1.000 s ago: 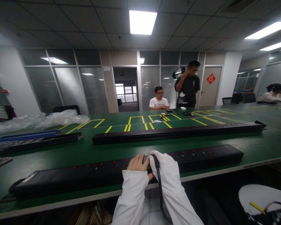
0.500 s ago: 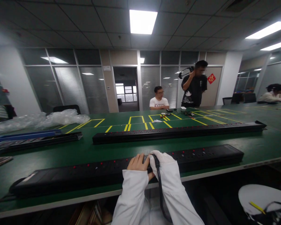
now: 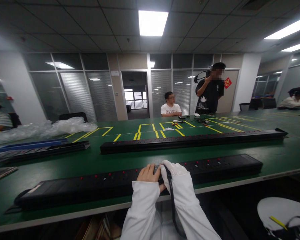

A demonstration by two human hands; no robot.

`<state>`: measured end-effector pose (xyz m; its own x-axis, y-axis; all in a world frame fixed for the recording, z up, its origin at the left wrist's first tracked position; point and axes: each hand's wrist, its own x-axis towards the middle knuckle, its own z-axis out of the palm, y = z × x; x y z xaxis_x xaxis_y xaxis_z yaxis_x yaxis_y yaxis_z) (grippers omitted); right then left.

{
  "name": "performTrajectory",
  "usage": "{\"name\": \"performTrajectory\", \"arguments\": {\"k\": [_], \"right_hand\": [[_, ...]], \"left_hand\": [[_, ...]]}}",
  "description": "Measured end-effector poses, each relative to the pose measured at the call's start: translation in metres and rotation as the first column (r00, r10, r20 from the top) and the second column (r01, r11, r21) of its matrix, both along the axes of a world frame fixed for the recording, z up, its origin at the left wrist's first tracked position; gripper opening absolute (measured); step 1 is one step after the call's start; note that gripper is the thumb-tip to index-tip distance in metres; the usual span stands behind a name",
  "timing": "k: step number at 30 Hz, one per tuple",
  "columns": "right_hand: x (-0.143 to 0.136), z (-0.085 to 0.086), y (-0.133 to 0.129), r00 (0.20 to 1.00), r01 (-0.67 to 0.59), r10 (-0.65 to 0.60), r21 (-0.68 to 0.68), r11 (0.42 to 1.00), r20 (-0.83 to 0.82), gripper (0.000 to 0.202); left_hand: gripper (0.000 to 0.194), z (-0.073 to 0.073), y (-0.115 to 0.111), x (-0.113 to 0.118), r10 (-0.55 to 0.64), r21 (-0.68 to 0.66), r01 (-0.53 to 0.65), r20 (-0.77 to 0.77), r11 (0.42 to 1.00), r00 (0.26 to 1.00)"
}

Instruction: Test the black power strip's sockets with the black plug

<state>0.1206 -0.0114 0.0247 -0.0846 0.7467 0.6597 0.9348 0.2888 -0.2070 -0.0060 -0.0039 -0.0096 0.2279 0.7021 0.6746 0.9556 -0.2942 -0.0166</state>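
A long black power strip (image 3: 77,186) with red dots lies along the near edge of the green table (image 3: 90,163). My bare left hand (image 3: 148,173) rests over its middle, fingers bent and close together; what is under them is hidden. My right hand (image 3: 173,170), in a white glove, is closed around the end of a black cable (image 3: 173,203) right beside the left hand, at the strip. The cable hangs down over the right sleeve. The plug end is hidden by the hands. A second black strip (image 3: 190,138) lies farther back, roughly parallel.
Clear plastic wrap (image 3: 70,126) and blue and black channels (image 3: 32,145) lie at the left. Small cables and parts (image 3: 177,124) sit at the back. A seated person (image 3: 171,108) and a standing person (image 3: 210,90) are across the table. A white stool (image 3: 282,213) stands right.
The whole view has shifted slightly. The standing person across the table has moved a little to the right. My hands keep nearly the same pose at the strip.
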Motion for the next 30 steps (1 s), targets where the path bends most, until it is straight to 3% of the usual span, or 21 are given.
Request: {"name": "performTrajectory", "arguments": {"k": [4, 9, 18, 30], "right_hand": [[0.004, 0.010, -0.003, 0.998, -0.033, 0.036, -0.057, 0.998, 0.045, 0.032], [0.005, 0.022, -0.004, 0.994, 0.027, -0.012, -0.131, 0.991, 0.110, 0.033], [0.004, 0.014, 0.002, 0.998, 0.030, -0.026, -0.074, 0.997, 0.054, 0.034], [0.004, 0.021, -0.001, 0.997, 0.044, -0.035, -0.123, 0.991, 0.073, 0.030]], "left_hand": [[0.054, 0.003, 0.000, 0.000, -0.006, -0.015, 0.006, -0.010, 1.000, 1.000], [0.052, 0.001, 0.001, -0.001, 0.000, -0.012, 0.000, -0.012, 1.000, 1.000], [0.051, 0.002, 0.000, 0.000, 0.001, -0.012, -0.001, -0.002, 1.000, 1.000], [0.050, 0.002, -0.001, 0.001, 0.003, -0.009, -0.003, 0.002, 1.000, 1.000]]}}
